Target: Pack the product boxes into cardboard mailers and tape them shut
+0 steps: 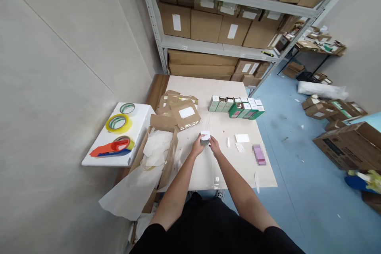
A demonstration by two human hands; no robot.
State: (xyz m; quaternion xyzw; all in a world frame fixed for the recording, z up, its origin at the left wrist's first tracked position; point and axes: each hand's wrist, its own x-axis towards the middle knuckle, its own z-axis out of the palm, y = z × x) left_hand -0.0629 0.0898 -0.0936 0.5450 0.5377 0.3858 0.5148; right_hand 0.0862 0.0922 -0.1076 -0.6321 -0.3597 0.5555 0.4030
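Observation:
A small white-topped box point(205, 135) is held between my two hands over the middle of the table. My left hand point(197, 146) grips its left side, fingers closed round it. On the opposite side my right hand point(214, 145) presses its fingers against the box. Parts of the lower box are hidden by the fingers. To the right lie a thin white strip point(228, 142), a white card point(242, 138) and a small piece of white paper point(239, 147). Green and white boxes point(246, 110) stand in rows farther back on the table.
Flat cardboard pieces point(185, 114) are stacked at the back left. An open carton point(170, 161) with white paper stands left of my arm. Tape rolls point(118, 123) and an orange tape dispenser point(111, 149) lie on a white box. Shelving point(208, 45) with cartons rises behind the table.

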